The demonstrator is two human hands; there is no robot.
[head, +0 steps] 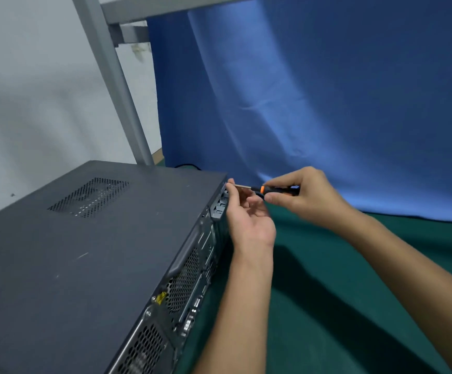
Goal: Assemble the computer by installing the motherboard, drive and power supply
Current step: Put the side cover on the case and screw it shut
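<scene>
A dark grey computer case lies flat on the green mat, its cover panel on top and its rear panel with ports and vents facing right. My right hand grips a small screwdriver with a black handle and an orange ring. Its metal tip points left at the far upper corner of the rear panel. My left hand is raised beside that corner, its fingertips pinching at the screwdriver's tip. Whether a screw sits there is hidden. The motherboard, drive and power supply are out of sight inside the case.
A green mat covers the table to the right of the case. A blue cloth hangs behind as a backdrop. A grey metal frame post rises behind the case, with a white wall to the left.
</scene>
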